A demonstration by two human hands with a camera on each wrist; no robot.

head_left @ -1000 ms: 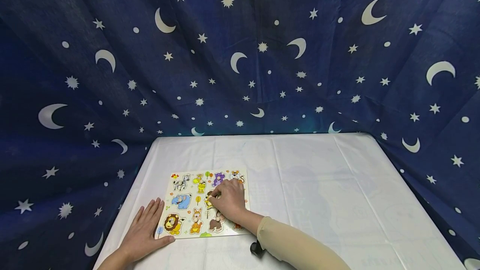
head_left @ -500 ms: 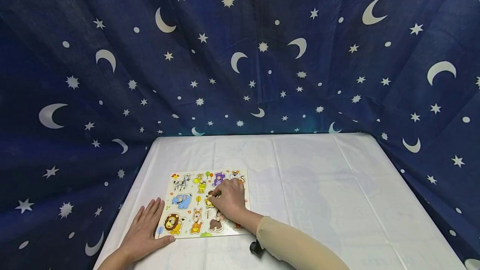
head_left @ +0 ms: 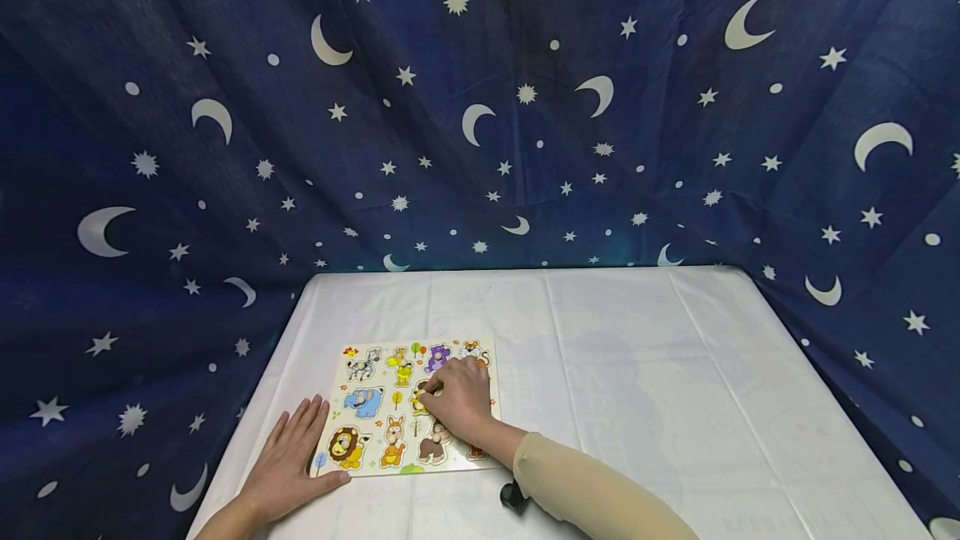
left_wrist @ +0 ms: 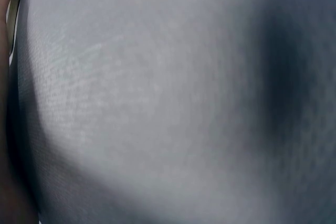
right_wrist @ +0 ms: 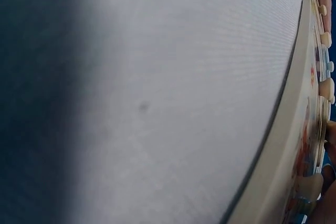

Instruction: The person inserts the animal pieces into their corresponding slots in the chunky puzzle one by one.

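Observation:
A wooden animal peg puzzle board (head_left: 410,450) lies on the white-covered table. My left hand (head_left: 283,465) rests flat at its left edge, fingers straight, the thumb at the near left corner. My right hand (head_left: 459,394) reaches over the board, thumb and fingertips pinching a yellow-and-brown animal puzzle piece (head_left: 417,405) in the middle row; the hand hides part of that piece. Around it sit an elephant piece (head_left: 365,402), a lion piece (head_left: 345,447) and a kangaroo piece (head_left: 392,447). Along the right edge of the right wrist view, pegs (right_wrist: 326,39) stand up from the board.
A white cloth (head_left: 637,390) with fold lines covers the table. Behind it hangs a dark blue curtain (head_left: 420,132) with moons and stars. A small black object (head_left: 513,497) shows under the right sleeve (head_left: 592,486). Cloth fills most of the left wrist view.
A little more of the yellow-and-brown piece shows beside my right fingertips, which have shifted very slightly. My left hand and the board have stayed in place.

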